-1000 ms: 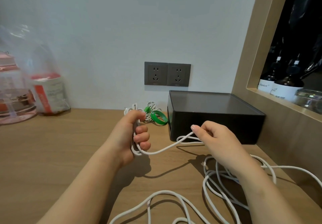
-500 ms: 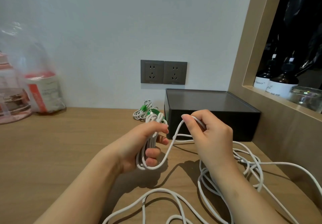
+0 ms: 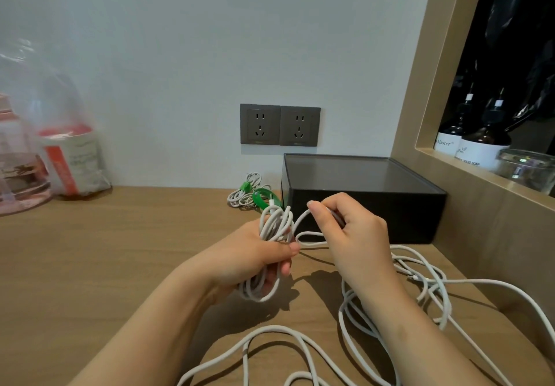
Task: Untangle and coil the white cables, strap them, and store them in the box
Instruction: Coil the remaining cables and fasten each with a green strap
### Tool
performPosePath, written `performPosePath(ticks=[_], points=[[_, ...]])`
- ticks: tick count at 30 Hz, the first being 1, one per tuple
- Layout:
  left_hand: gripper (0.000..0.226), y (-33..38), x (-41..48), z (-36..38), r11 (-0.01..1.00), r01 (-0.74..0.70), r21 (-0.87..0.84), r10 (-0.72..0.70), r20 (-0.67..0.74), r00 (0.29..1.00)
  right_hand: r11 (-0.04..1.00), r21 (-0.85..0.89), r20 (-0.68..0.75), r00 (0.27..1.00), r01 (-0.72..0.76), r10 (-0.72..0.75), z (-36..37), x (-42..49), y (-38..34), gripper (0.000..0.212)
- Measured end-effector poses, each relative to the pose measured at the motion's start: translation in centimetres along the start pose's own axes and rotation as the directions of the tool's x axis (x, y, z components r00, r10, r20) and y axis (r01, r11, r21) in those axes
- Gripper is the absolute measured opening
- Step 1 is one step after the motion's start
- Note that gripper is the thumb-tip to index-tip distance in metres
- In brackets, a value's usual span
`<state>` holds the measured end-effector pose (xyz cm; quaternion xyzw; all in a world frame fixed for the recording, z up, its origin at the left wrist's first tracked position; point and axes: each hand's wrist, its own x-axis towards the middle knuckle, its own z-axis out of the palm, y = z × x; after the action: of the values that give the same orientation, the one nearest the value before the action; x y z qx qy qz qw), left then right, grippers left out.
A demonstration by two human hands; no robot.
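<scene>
Where the wooden bench (image 3: 90, 265) meets the pale wall, we see a black box (image 3: 363, 208) standing in the far right corner, next to a wooden shelf frame. In front of the box a long white cable (image 3: 344, 310) sprawls in loose loops over the bench and runs off the near and right edges of our view.

Above that slack we find both hands close together. The left hand (image 3: 252, 256) is clenched around a coil (image 3: 277, 223) of the same cable, with several turns gathered in the fist and loops sticking out above and below it. The right hand (image 3: 354, 235), just beside the left, pinches the strand leading off the coil between thumb and fingertips, clear of the bench.

On the wall behind we see two grey sockets (image 3: 280, 125) side by side. Below them, just left of the box, a small coiled cable (image 3: 240, 198) lies on the bench. It is bound with a green strap (image 3: 244, 187), and a second green strap (image 3: 259, 198) lies looped against it.
</scene>
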<state>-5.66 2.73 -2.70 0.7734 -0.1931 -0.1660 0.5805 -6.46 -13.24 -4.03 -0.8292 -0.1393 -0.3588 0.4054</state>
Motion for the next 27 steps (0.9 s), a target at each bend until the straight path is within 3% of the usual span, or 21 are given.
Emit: performPosePath(ticks=[3, 8, 15, 18, 21, 24, 27], points=[[0.011, -0.3, 0.2, 0.0, 0.995, -0.037, 0.088, 0.042, -0.055, 0.998, 0.999, 0.044, 0.056, 0.998, -0.031, 0.029, -0.1, 0.1, -0.3, 0.012], [0.006, -0.6, 0.4, 0.0, 0.979, -0.051, -0.2, 0.032, -0.098, 0.995, 0.999, 0.03, 0.144, 0.989, -0.037, 0.032, -0.2, 0.1, -0.4, 0.009], [0.016, -0.6, 1.1, 0.2, 0.95, -0.077, -0.301, -0.026, -0.325, 0.945, 0.945, -0.315, 0.227, 0.974, 0.085, -0.012, -0.3, 0.0, 0.0, 0.022], [0.017, -0.8, 1.6, 0.0, 0.918, -0.109, -0.382, -0.074, -0.435, 0.897, 0.891, -0.448, 0.244, 0.968, 0.065, 0.052, -0.7, 0.1, -0.2, 0.022], [0.019, -0.9, 2.0, -0.5, 0.883, -0.146, -0.446, -0.129, -0.529, 0.838, 0.797, -0.604, 0.173, 0.975, -0.007, 0.14, -0.9, 0.1, -0.4, 0.022], [0.021, -1.0, 2.0, -1.4, 0.81, -0.208, -0.548, -0.201, -0.593, 0.78, 0.696, -0.707, 0.011, 0.983, -0.122, 0.184, -1.6, 0.2, 0.0, 0.02], [0.025, -1.0, 1.6, -2.6, 0.762, -0.254, -0.595, -0.209, -0.597, 0.774, 0.83, -0.497, -0.021, 0.96, -0.254, 0.281, -2.4, 0.5, 0.5, 0.021]])
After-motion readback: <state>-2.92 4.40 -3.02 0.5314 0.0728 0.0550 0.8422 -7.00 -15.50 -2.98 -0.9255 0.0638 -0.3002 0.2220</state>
